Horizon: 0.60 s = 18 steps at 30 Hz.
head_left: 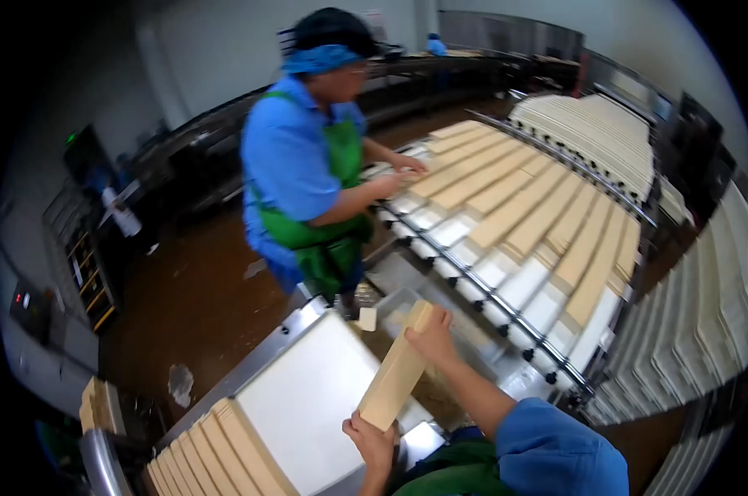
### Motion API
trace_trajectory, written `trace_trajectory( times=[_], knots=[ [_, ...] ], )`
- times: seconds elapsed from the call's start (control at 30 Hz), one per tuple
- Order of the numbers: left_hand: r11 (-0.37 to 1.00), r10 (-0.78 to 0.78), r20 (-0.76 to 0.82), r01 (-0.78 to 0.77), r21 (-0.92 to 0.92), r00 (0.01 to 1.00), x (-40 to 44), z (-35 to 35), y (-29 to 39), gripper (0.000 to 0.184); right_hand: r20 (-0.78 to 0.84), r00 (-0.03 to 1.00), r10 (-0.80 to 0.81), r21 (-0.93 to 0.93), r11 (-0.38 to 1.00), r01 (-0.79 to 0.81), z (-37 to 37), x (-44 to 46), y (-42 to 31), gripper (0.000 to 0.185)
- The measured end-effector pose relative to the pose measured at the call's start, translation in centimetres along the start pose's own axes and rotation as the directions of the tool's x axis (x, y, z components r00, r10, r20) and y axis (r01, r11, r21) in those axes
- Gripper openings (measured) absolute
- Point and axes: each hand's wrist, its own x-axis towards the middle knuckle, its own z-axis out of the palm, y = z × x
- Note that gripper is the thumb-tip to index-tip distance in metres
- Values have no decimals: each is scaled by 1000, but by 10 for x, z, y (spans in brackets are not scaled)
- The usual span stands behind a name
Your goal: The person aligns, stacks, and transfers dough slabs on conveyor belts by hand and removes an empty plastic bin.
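Note:
A long, pale beige block [394, 376] is held at a slant in front of me, between my two hands. My left hand [370, 438] is closed around its lower end. At the upper end, the fingers of my right hand [432, 332] wrap over the side. Below and left of the block lies a white board or tray surface [308, 401]. Several similar beige blocks [217, 455] stand in a tight row at its near left. What the blocks are made of, I cannot tell.
A slatted conveyor [518, 285] carries rows of long beige pieces [506, 198]. Beside it a co-worker [308, 157] in a green apron reaches over its far-left edge. Stacked white trays [688, 314] stand on the right. A clear plastic bin [477, 326] sits under the conveyor's edge.

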Motion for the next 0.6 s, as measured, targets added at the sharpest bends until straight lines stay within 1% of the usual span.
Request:
trace_trajectory(
  times=[0.03,0.07,0.1,0.13,0.17,0.2,0.23,0.3,0.33,0.37,0.4,0.43,0.47,0.5,0.53,0.57,0.6],
  knots=[
    [996,66,38,-63,-70,997,3,7,18,75,-145,987,-73,11,997,75,-28,2,18,72],
    [982,132,72,-120,-143,989,6,14,39,76,-175,984,-38,4,999,39,-60,4,33,72],
    [979,154,112,-136,-150,982,7,21,64,76,-244,969,-36,19,999,42,-96,9,46,70],
    [966,229,145,-206,-157,963,7,27,93,76,-313,949,-35,29,998,46,-131,11,60,68],
    [947,303,177,-275,-168,936,5,33,117,78,-357,933,52,19,999,-48,-162,14,72,68],
    [933,344,240,-302,-195,908,2,43,136,79,-401,906,136,16,990,-142,-193,15,87,68],
    [925,366,273,-316,-210,890,-3,53,155,79,-456,883,110,-25,990,-136,-218,22,124,72],
    [815,580,324,-533,-228,748,-16,72,189,77,-489,839,237,-10,961,-277,-277,21,154,73],
    [783,618,400,-577,-234,677,-23,80,203,71,-490,832,260,-12,952,-305,-303,20,178,73],
    [776,626,413,-581,-245,662,-29,90,215,71,-487,827,280,-16,944,-329,-325,21,198,72],
    [695,703,478,-652,-303,527,-35,99,225,68,-504,787,357,20,915,-403,-346,15,201,70],
    [609,759,528,-704,-366,382,-40,107,234,65,-437,820,370,36,918,-395,-364,20,236,70],
    [579,767,569,-703,-412,297,-45,114,241,62,-417,825,381,-9,906,-423,-378,18,247,71],
    [577,765,576,-704,-413,289,-50,122,249,62,-394,831,393,-52,893,-447,-388,19,257,72],
    [571,737,660,-657,-492,146,-55,129,255,60,-395,826,401,-46,890,-454,-396,20,267,72],
    [573,697,717,-598,-560,-4,-59,136,261,58,-316,869,381,-173,878,-447,-402,23,273,71],
    [574,693,721,-598,-559,-8,-66,151,259,58,-229,902,365,-297,856,-422,-409,27,274,71]
  ],
)
